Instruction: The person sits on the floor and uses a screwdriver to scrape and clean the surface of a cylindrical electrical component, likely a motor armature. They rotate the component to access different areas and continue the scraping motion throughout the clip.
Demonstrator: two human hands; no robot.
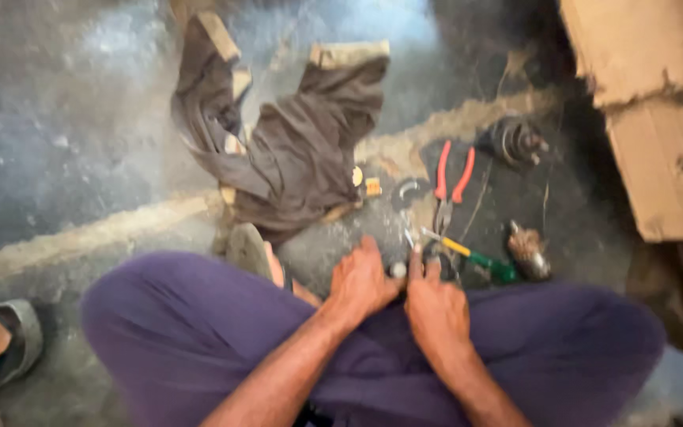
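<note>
Both hands together above crossed legs in purple trousers [199, 332]: left hand [361, 283] and right hand [435, 304] curled, fingertips pinching a small round metal part [398, 270] between them, just above the floor. Red-handled pliers [450, 183], a yellow-and-green screwdriver [476, 258] and a dark crumpled cloth [294, 150] lying just beyond.

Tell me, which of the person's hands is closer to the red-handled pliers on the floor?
The right hand; it lies almost directly below the pliers. The left hand sits farther over, down and to their left.
</note>
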